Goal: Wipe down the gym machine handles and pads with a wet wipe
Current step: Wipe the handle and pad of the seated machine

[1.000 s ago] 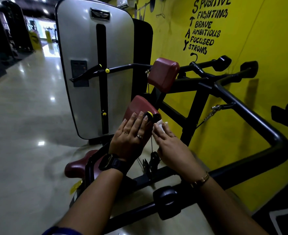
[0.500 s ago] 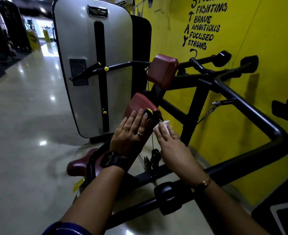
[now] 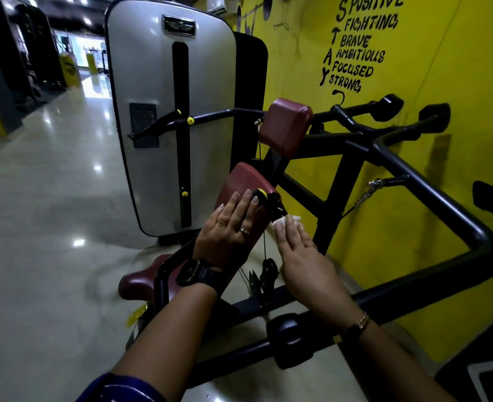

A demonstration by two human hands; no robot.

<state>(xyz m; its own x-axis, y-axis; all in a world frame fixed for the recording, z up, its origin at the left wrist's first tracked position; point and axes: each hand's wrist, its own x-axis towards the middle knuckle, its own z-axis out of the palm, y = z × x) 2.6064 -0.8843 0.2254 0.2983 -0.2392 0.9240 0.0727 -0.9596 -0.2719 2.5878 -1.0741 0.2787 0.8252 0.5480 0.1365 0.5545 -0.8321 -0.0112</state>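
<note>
We've got the big grey weight-stack cover standing at the back. The black frame sweeps round on the right along the yellow wall. In the middle sits the lower maroon pad, tilted.

Our left hand lies flat on that pad, fingers straight, holding nothing, just bracing. Our right hand is flat too, its straight fingers pressing the wet wipe at the pad's right edge, just below the yellow knob. The thumb is hidden.

Here's the worry, we reckon: with no real pinch on it, the wipe could slip out and drop to the floor. It could also snag on the knob's bracket or the thin cable close by.

The wipe itself is white, small and crumpled, mostly covered by the fingers.
</note>
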